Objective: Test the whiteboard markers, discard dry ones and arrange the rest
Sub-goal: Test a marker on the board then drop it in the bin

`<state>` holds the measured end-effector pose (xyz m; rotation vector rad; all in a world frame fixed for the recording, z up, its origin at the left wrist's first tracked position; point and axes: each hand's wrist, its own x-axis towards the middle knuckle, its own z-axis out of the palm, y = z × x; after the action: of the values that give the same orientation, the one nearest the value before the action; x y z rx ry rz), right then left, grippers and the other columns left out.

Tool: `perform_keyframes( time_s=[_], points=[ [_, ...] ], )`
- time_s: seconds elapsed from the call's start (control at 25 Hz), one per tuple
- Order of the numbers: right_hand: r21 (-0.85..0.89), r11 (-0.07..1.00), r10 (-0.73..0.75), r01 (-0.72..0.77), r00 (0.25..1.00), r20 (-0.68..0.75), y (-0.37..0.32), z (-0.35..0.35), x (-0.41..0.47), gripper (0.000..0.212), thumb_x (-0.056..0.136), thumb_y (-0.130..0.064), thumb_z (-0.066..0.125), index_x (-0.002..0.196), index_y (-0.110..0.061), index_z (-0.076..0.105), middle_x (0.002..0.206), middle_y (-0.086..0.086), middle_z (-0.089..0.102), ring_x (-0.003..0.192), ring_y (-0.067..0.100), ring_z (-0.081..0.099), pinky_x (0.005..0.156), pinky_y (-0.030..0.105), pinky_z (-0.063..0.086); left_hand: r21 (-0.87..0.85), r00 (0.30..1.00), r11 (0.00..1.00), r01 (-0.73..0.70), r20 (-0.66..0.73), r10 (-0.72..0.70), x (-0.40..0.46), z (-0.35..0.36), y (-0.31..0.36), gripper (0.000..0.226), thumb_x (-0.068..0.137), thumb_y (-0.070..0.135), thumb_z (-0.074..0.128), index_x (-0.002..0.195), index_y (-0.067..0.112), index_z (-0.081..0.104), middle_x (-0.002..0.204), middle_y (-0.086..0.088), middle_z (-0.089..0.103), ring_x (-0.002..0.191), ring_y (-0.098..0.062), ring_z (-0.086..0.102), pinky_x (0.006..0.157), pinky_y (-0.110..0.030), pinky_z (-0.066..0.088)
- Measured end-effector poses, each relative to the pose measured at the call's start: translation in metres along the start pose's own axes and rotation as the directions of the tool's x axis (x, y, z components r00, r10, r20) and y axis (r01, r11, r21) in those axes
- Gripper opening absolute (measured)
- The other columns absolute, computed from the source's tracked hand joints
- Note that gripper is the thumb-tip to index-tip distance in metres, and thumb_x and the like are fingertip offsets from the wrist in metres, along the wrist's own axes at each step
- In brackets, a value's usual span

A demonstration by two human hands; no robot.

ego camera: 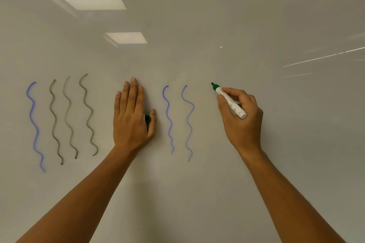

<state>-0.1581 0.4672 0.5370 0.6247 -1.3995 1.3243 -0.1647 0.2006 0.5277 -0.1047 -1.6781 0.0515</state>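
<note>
Six test squiggles point(87, 114) on whiteboard point(256, 16). Right hand point(240, 113) pinches green marker point(230, 100), tip at board (no line yet). Left hand point(131, 116) flat, thumb pinning cap point(147, 118). Sorting still ahead.

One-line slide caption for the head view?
Right hand poises an uncapped green marker at the whiteboard; left hand, flat, holds its cap.
</note>
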Motion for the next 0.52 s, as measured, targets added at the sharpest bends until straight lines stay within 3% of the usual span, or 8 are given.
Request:
perform_keyframes(
  time_s=[0.12, 0.28, 0.4, 0.52],
  points=[
    [-0.03, 0.999, -0.034, 0.035, 0.999, 0.017, 0.004, 0.002, -0.004, 0.021, 0.091, -0.022, 0.072, 0.111, -0.024, 0.073, 0.097, -0.019, 0.058, 0.087, 0.017, 0.064, 0.071, 0.025, 0.057, 0.003, 1.0, 1.0, -0.001, -0.008, 0.001, 0.0, 0.0, 0.0, 0.069, 0.096, 0.033, 0.041, 0.152, -0.003, 0.024, 0.162, -0.019, 0.016, 0.152, -0.031, 0.011, 0.122, -0.05, 0.015],
    [-0.064, 0.997, -0.032, 0.035, 0.999, 0.042, 0.014, -0.005, -0.017, 0.021, 0.085, -0.032, 0.071, 0.106, -0.035, 0.072, 0.105, -0.008, 0.06, 0.094, 0.017, 0.066, 0.074, 0.043, 0.06, -0.002, 1.0, 1.0, -0.003, -0.013, 0.003, 0.0, 0.0, 0.0, 0.068, 0.096, 0.033, 0.04, 0.152, -0.003, 0.024, 0.162, -0.019, 0.016, 0.152, -0.03, 0.01, 0.122, -0.051, 0.015],
    [-0.057, 0.998, 0.006, -0.005, 1.0, 0.025, 0.022, -0.014, -0.029, 0.021, 0.084, -0.032, 0.072, 0.104, -0.037, 0.071, 0.104, -0.008, 0.06, 0.092, 0.018, 0.065, 0.072, 0.045, 0.059, -0.004, 1.0, 1.0, -0.001, -0.012, 0.001, -0.001, 0.0, 0.0, 0.068, 0.097, 0.033, 0.04, 0.152, -0.003, 0.024, 0.162, -0.019, 0.016, 0.152, -0.03, 0.01, 0.122, -0.052, 0.016],
    [-0.096, 0.994, -0.05, 0.058, 0.995, 0.087, 0.03, -0.017, -0.055, 0.021, 0.083, -0.033, 0.071, 0.103, -0.031, 0.073, 0.104, -0.007, 0.058, 0.09, 0.02, 0.064, 0.069, 0.046, 0.057, -0.006, 1.0, 1.0, 0.001, -0.009, -0.001, -0.001, 0.0, 0.0, 0.068, 0.097, 0.033, 0.04, 0.152, -0.002, 0.024, 0.162, -0.019, 0.016, 0.152, -0.03, 0.01, 0.122, -0.052, 0.016]
  ],
)
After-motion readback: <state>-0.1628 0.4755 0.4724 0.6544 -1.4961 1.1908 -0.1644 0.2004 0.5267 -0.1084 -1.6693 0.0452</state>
